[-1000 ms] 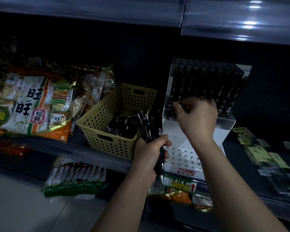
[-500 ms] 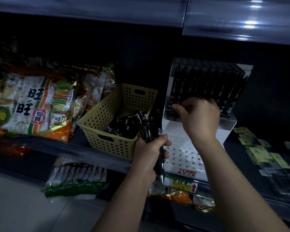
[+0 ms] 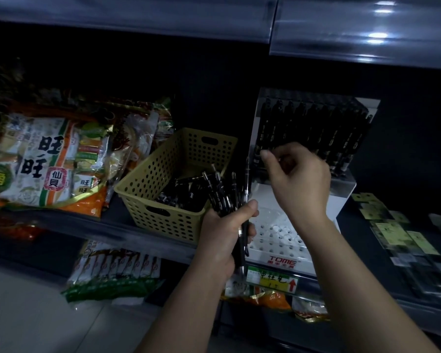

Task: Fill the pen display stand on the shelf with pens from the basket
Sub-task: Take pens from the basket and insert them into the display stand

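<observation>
filling is maybe half done, we'd guess. the pen display stand (image 3: 344,189) sits on the shelf (image 3: 99,225) just right of the basket (image 3: 163,174). its back is packed with black pens (image 3: 316,128) standing upright and leaning back a little, but the front tier (image 3: 278,235) looks like bare holes.

our left grip (image 3: 224,233) is wrapped round a bundle of pens (image 3: 222,192) right in front of the stand. their long axes are near vertical, fanned up and away from us, with one poking down below the fist.

our right grip (image 3: 298,179) hovers at the back row's left end, fingers curled. we can't tell if it's pinching anything.

loose pens (image 3: 183,194) wait in the basket, and snack bags (image 3: 49,161) sit further left.
</observation>
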A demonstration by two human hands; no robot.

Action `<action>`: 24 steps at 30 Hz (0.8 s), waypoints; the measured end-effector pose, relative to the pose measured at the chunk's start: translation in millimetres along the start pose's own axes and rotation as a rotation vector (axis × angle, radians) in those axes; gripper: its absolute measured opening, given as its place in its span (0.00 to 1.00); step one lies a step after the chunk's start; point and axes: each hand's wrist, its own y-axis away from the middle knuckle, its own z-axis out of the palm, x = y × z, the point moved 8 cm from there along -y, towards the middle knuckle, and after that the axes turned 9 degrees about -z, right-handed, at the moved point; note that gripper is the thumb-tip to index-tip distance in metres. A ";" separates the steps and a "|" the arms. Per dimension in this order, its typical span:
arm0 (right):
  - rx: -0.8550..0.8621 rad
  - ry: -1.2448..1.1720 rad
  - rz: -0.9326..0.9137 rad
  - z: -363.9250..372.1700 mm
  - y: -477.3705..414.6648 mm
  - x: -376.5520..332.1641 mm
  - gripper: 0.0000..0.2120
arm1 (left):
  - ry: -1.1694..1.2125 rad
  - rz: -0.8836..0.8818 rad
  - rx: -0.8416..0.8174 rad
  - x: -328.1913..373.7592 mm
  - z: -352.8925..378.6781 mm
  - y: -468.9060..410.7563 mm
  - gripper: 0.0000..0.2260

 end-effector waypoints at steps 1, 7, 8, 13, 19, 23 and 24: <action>-0.097 -0.043 -0.008 6.1 1.1 -4.1 0.14 | 0.004 0.012 -0.005 1.1 0.7 0.7 0.09; -0.525 -0.462 0.191 32.1 11.5 -4.3 0.22 | 0.030 0.038 -0.053 4.1 6.2 3.7 0.05; -0.500 -0.531 0.233 29.1 10.4 -0.9 0.21 | 0.026 0.032 -0.073 4.1 8.1 4.2 0.05; -0.390 -0.793 0.339 19.1 3.5 11.5 0.10 | 0.053 -0.056 -0.129 -1.6 13.4 3.0 0.06; -0.450 -0.829 0.410 25.3 11.0 11.5 0.07 | 0.107 -0.029 -0.076 -1.1 8.5 0.8 0.04; -0.560 -0.817 0.442 30.1 17.5 10.9 0.13 | 0.118 -0.024 -0.043 -2.8 6.6 0.4 0.02; -0.580 -0.830 0.453 31.0 19.0 10.7 0.14 | 0.124 -0.024 -0.037 -2.8 6.3 0.4 0.03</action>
